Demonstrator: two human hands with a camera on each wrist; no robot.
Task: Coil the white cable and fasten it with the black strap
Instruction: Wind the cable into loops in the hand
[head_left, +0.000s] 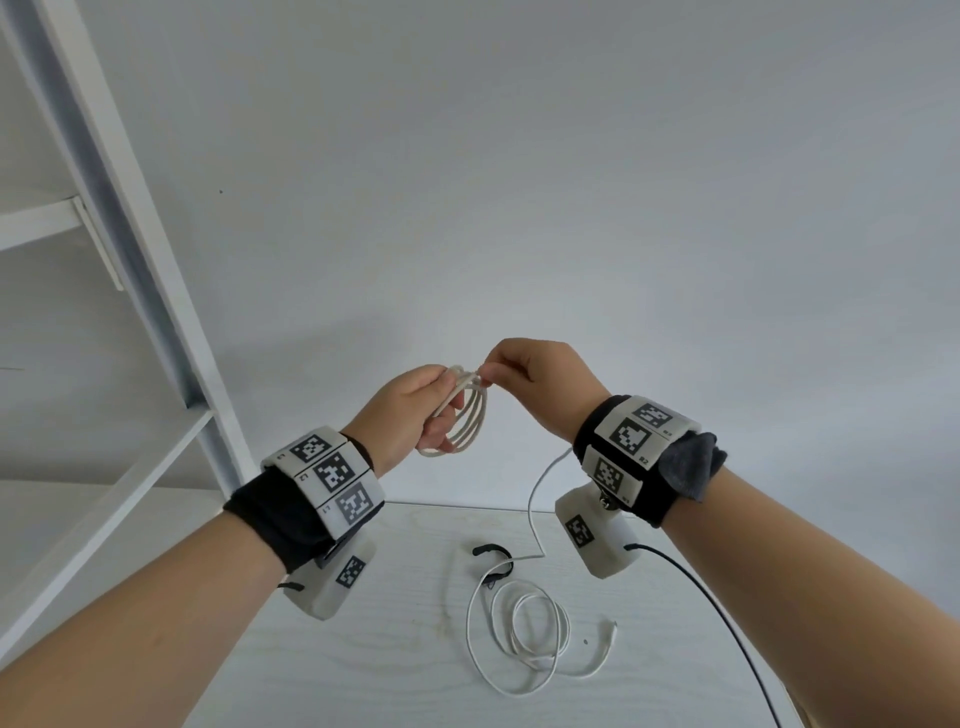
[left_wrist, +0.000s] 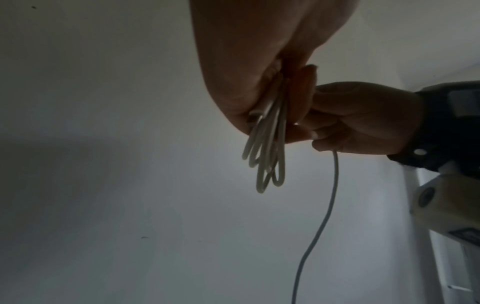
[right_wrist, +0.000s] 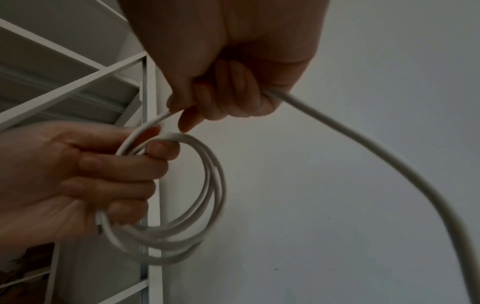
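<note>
Head view, forearms: both bare, each with a black wristband carrying white marker blocks, raised over the worktop (head_left: 363, 649).
Head view, left hand (head_left: 410, 415): fingers curled round a bundle of loops of the white cable (head_left: 470, 421), held up in the air.
Head view, right hand (head_left: 540, 382): fingertips pinch the cable at the top of the loops, touching the left hand's fingers.
Head view, loose cable: one strand drops from under the right wrist to the worktop, where the rest lies in slack rings with its free end to the right.
Head view, black strap (head_left: 493, 564): curved, lying on the worktop just beside the slack rings, apart from both hands.
Head view, surroundings: white shelf frame (head_left: 156, 291) at left, plain wall behind, a thin black lead from the right wrist unit.
Left wrist view, left hand (left_wrist: 259, 61): loops of cable (left_wrist: 270, 156) hang edge-on from its grip (dim picture); the right hand (left_wrist: 358, 121) closes in beside them, a strand trailing down.
Right wrist view, right hand (right_wrist: 233, 67): fingers wrapped round the cable (right_wrist: 215, 185), which runs out to the right.
Right wrist view, left hand (right_wrist: 78, 174): fingers hooked through the round coil.
</note>
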